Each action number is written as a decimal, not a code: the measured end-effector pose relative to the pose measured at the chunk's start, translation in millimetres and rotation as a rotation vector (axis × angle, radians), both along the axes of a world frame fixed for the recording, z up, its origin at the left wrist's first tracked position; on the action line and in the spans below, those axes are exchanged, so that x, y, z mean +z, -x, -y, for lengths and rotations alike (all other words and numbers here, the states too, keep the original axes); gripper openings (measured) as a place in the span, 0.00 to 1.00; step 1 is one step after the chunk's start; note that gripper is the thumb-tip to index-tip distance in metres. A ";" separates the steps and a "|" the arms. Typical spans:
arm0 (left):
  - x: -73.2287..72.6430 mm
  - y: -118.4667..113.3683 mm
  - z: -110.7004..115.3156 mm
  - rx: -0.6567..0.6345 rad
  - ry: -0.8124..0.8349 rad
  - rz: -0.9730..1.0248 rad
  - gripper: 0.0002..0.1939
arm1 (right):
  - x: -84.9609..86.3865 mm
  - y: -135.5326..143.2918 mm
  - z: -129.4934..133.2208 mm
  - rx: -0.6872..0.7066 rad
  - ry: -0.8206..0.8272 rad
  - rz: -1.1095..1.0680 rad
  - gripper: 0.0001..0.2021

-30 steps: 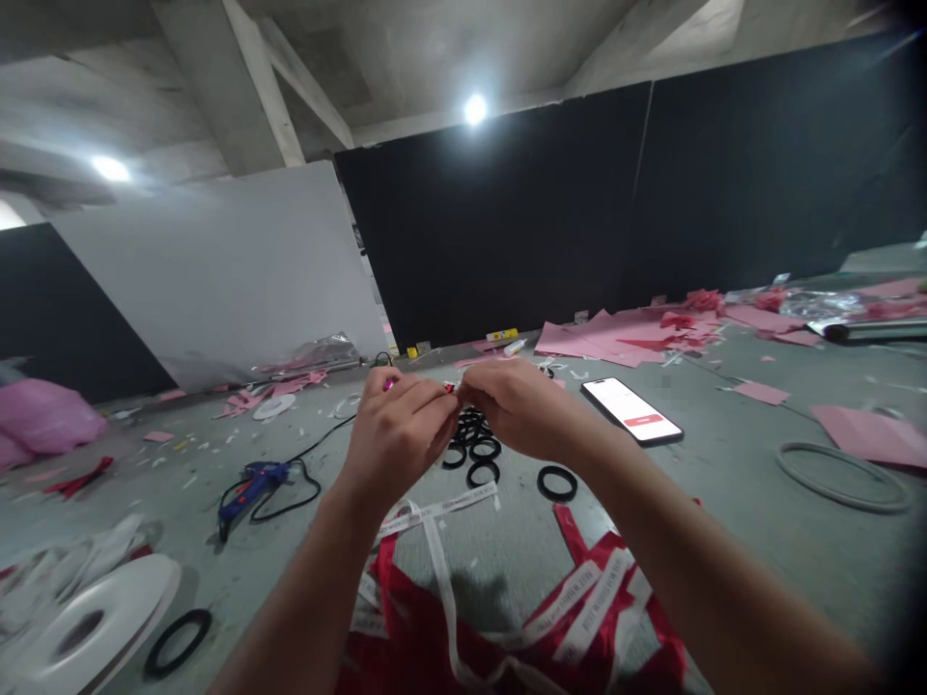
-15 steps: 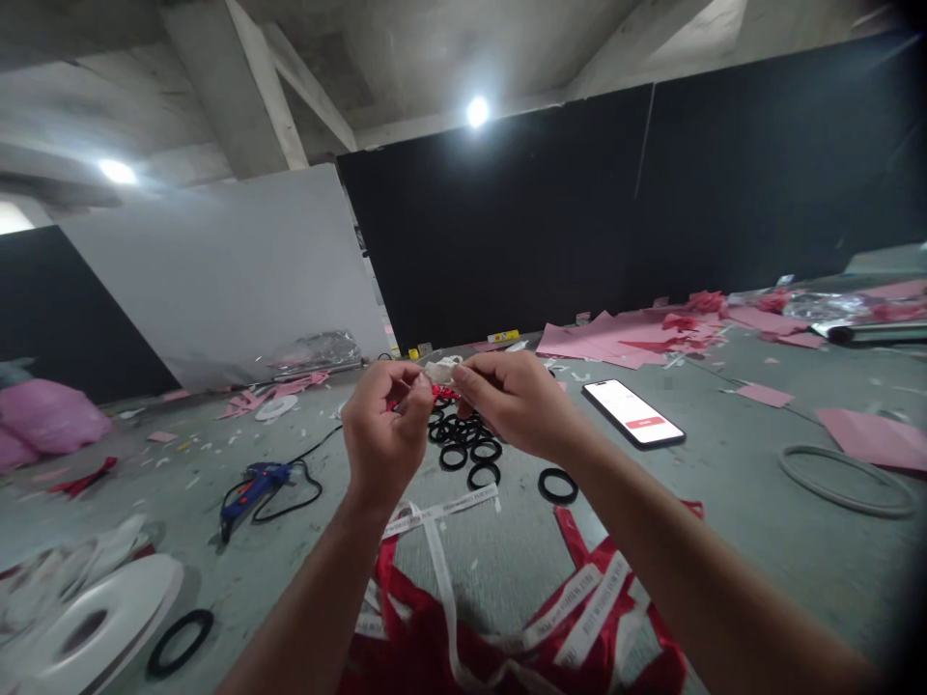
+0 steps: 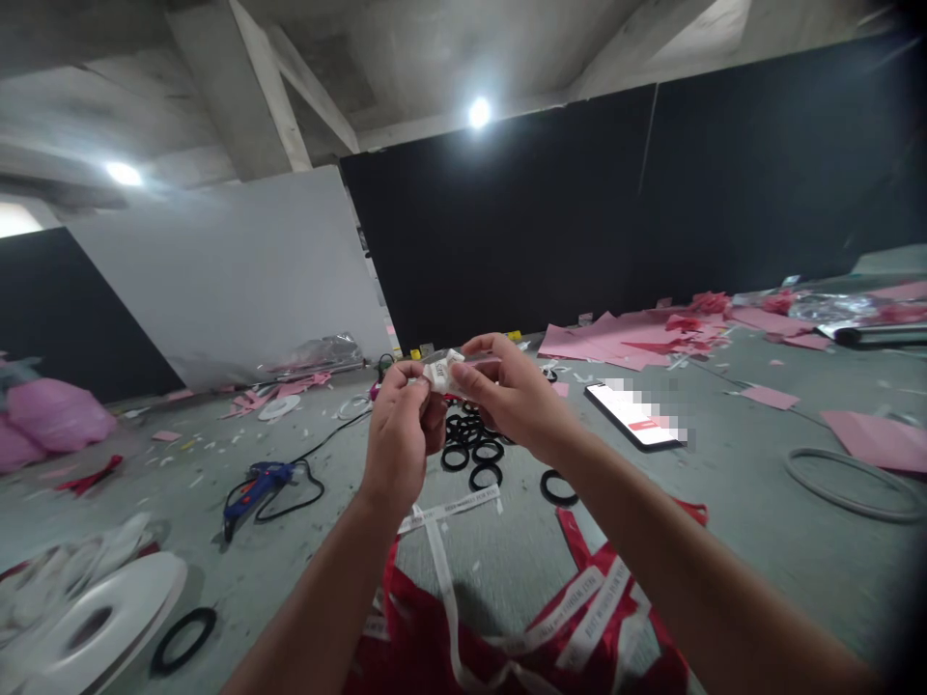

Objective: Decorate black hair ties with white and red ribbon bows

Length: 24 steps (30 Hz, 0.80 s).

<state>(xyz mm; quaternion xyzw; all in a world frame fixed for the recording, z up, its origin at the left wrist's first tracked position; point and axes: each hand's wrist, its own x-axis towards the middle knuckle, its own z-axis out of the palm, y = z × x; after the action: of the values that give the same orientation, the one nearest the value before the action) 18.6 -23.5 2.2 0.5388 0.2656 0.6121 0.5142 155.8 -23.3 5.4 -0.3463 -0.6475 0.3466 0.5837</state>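
Observation:
Both hands meet in front of me above the floor, pinching a small piece of white printed ribbon (image 3: 439, 373) between them. My left hand (image 3: 397, 430) is closed on its left end, with the fingers curled. On the other end, my right hand (image 3: 516, 394) presses with thumb and fingers. Dark lettering shows on the ribbon; part of it is hidden by fingertips. Several black rings (image 3: 486, 477) lie in a cluster beneath the hands. Nearer me, a white printed ribbon strip (image 3: 474, 501) lies beside red ribbon (image 3: 427, 632) heaped with more printed strips.
To the left lie a blue glue gun (image 3: 259, 486) with its cable and a white spool (image 3: 141, 598). A phone (image 3: 615, 410) and a grey hoop (image 3: 844, 516) are on the right. Pink sheets (image 3: 601, 340) spread before a black panel (image 3: 521, 222).
The ribbon's lettering has turned toward me. My left hand has rotated and shifted slightly right, and the right hand's upper fingers have lifted.

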 end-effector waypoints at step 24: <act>-11.7 -7.8 -2.5 0.110 0.006 0.020 0.17 | -17.8 29.1 -0.9 -0.191 -0.044 -0.199 0.14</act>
<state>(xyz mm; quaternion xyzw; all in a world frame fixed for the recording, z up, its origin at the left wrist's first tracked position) 26.4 -21.0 -9.5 0.5155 0.2916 0.6442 0.4840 126.7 -22.4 -12.4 -0.3576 -0.5579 0.3078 0.6827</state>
